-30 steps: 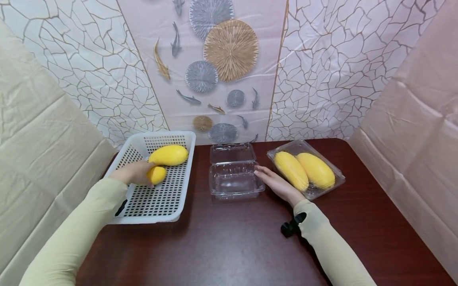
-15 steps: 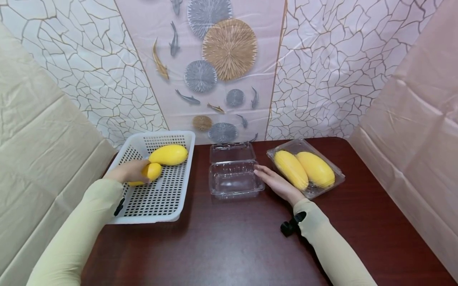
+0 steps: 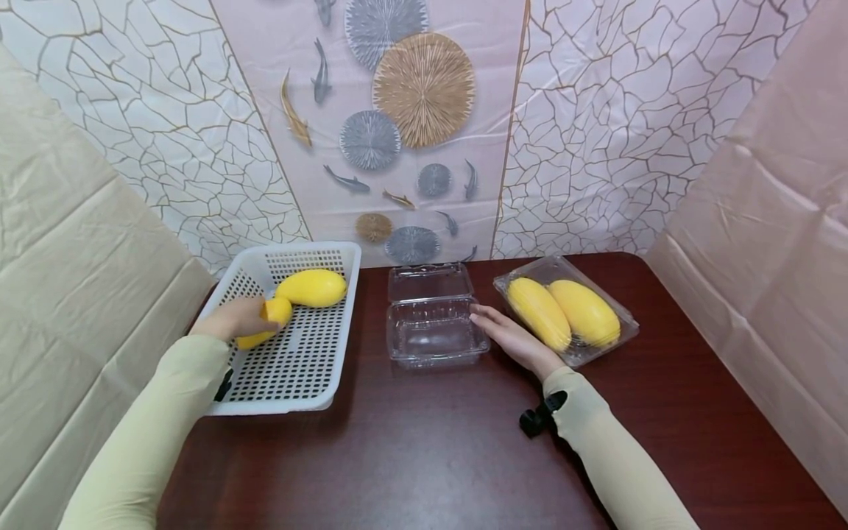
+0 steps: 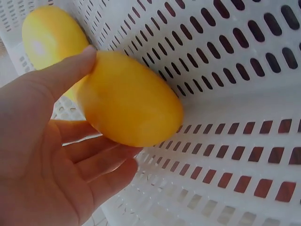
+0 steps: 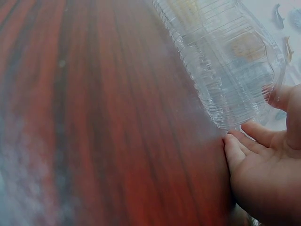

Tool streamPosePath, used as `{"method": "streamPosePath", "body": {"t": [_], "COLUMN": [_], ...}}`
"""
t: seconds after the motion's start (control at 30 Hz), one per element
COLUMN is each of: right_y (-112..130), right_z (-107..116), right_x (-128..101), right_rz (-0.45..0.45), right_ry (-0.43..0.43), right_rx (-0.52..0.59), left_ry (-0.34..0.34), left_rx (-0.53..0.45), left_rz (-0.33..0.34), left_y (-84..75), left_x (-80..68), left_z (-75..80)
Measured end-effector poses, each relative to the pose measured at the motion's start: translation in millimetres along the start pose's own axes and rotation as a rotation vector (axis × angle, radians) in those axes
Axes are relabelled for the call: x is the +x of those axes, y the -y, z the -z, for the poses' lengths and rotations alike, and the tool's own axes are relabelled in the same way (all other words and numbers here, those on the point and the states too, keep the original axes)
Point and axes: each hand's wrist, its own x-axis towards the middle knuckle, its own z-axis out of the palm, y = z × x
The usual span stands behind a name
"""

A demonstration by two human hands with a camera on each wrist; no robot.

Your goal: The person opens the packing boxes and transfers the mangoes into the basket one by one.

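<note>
My left hand [image 3: 233,319] grips a yellow mango [image 3: 266,322] inside the white perforated basket [image 3: 298,368], lifted a little off its floor; in the left wrist view the fingers [image 4: 101,167] and thumb curl round that mango [image 4: 129,101]. A second mango [image 3: 311,288] lies at the basket's far end, and it shows behind my thumb [image 4: 49,35]. My right hand [image 3: 510,340] rests on the table with straight fingers touching the right side of the open, empty clear clamshell box [image 3: 430,331]; the fingertips [image 5: 235,141] meet the box's corner [image 5: 225,70].
A closed clear clamshell [image 3: 567,311] with two yellow mangoes stands at the right of the dark wooden table [image 3: 424,456]. Draped cloth walls close in on the left, back and right. A black wrist-camera mount [image 3: 539,416] sits on my right sleeve.
My left hand has turned and raised the mango slightly toward the basket's left wall. The right hand has stayed against the empty box.
</note>
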Motion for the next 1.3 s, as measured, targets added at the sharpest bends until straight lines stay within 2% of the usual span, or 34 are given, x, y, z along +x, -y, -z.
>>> {"method": "streamPosePath", "body": {"t": [0.17,0.5,0.73,0.87,1.0,1.17,1.3], "right_y": [-1,1,1,1,1,0,1], "right_z": [0,0,0,-1,-1,-1,-3], "right_x": [0,-1,-1,-1,-2,-4,-2], "right_rz": [0.0,-0.026,-0.018,-0.02,-0.023,-0.022,-0.019], "right_ry": [0.004,-0.004,-0.007,0.002,0.002,-0.006,-0.01], "right_rx": [0.006,-0.002,0.0,-0.001,-0.002,-0.007,-0.006], "left_ry": [-0.053,-0.121,-0.19,-0.243,-0.315,-0.354,-0.366], "left_rx": [-0.021,-0.019,-0.045,-0.076,-0.105,-0.164,-0.206], "left_rz": [0.008,-0.026,-0.1,-0.141,-0.2,-0.252,-0.31], "left_y": [-2.2,-9.3,-23.4,-38.9,-61.8,-93.0,-115.6], "left_x": [-0.8,-3.3,-9.3,-17.5,-27.8,-39.0,-45.8], "left_z": [1.4,5.1,19.4,29.7,41.2,45.8,43.4]}}
